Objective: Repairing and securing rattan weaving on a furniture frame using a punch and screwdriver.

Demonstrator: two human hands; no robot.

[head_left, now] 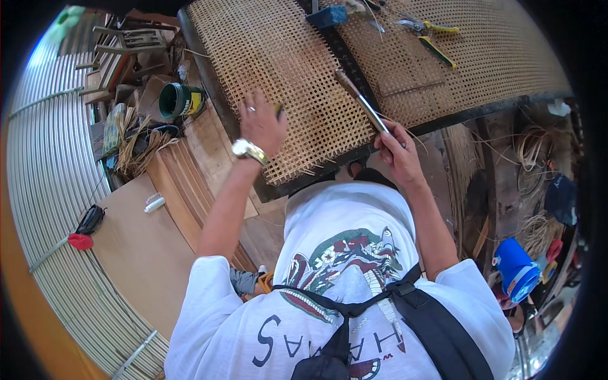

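A sheet of woven cane webbing (304, 120) lies over a dark frame in front of me, its cut strand ends showing along the near edge. My left hand (261, 123) rests palm down on its left part, fingers spread. Beside the thumb is a small dark and yellow thing (279, 111), too small to name. To the right, my right hand (400, 154) is closed round a long slim tool (367, 109) with a shiny metal shaft and a brown far end. The tool points up and left over the dark bar between two cane panels.
Yellow-handled pruning shears (430, 26) and a blue block (327, 17) lie on the far cane. A green bucket (179, 100) and wooden chairs (130, 47) stand at left. Cane bundles (538, 240) and a blue jug (516, 269) are at lower right.
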